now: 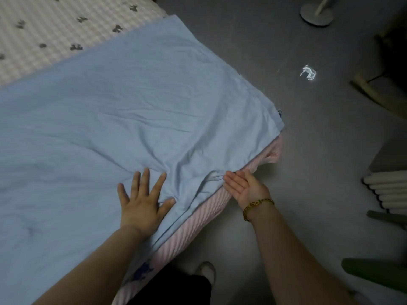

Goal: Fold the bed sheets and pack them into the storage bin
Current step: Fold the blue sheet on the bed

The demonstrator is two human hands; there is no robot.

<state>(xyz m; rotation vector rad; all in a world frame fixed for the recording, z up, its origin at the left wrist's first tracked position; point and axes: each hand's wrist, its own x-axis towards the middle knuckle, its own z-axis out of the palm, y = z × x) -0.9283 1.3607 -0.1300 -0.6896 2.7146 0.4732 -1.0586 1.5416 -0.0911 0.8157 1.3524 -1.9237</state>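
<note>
Two hands low in frame: left hand [143,203] flat, fingers spread, pressing the blue sheet [132,106], which lies across the bed [55,29]; right hand [244,186] palm-up, fingers straight, at the sheet's lower-right edge.

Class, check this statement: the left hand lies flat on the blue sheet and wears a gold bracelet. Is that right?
Not quite. The left hand lies flat on the blue sheet, but the gold bracelet is on the right wrist, as the head view shows.
</note>
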